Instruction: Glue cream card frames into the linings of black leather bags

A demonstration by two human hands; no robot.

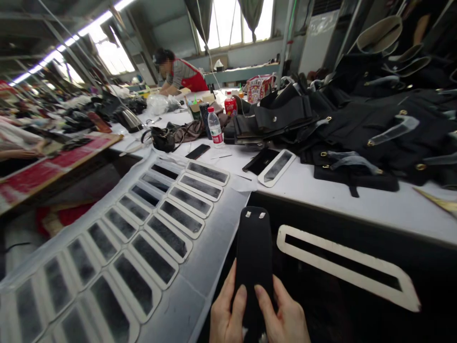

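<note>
- The left hand (226, 312) and the right hand (285, 314) both hold a long black strap piece (254, 257) at the bottom of the view.
- The fingers of both hands are curled on its lower end, thumbs pressed on top; the rest of the piece sticks up toward 12 o'clock.
- Two small silver tabs sit near its rounded top end.
- The piece looks soft and dull, like felt or leather.
- At 3 o'clock from it lies a white frame (342, 267) with a long slot.
- At 9 o'clock is a white sheet (200, 271) with rows of rounded frames, dark and fuzzy inside.
- At 12 o'clock stands a plastic bottle (215, 126) with a red label; the words are too small to read.
- At 2 o'clock is a pile of black bags (374, 124) with gold studs.
</note>
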